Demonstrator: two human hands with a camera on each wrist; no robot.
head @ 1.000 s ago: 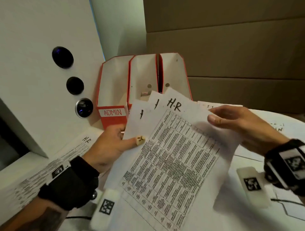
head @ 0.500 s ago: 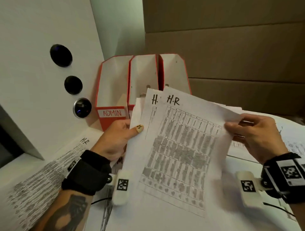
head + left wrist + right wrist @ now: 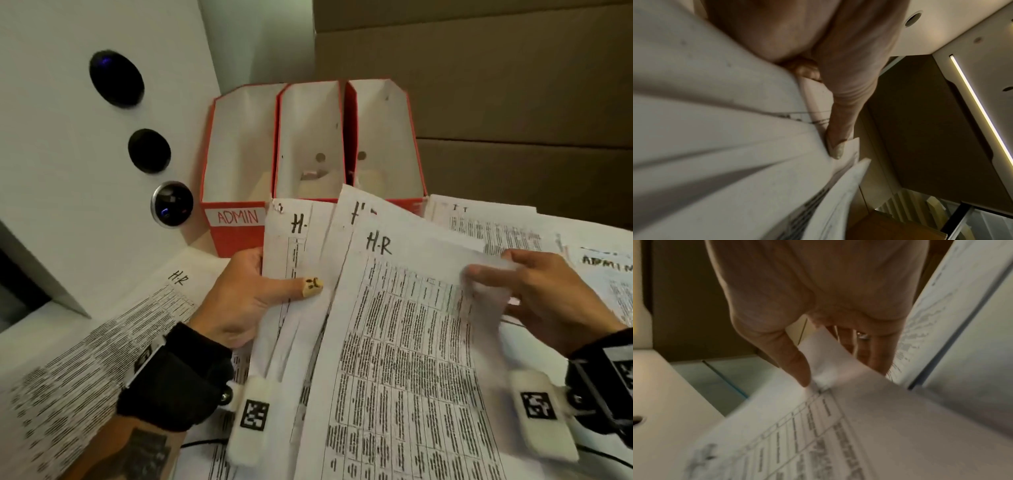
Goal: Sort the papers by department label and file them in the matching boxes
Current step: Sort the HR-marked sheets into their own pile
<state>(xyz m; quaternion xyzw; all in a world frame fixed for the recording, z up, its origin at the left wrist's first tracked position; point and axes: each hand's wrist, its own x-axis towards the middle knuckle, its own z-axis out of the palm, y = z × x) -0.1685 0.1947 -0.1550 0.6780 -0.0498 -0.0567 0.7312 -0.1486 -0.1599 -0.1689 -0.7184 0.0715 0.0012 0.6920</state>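
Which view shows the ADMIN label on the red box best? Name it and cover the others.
The head view. The ADMIN label reads clearly there on the front of the leftmost red box, behind the H-R sheets gripped by the left hand. The left wrist and right wrist views show only fingers and paper, not the label.

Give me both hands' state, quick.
Left hand: grips the fanned H-R papers, thumb on top.
Right hand: pinches the front H-R sheet at its right edge.
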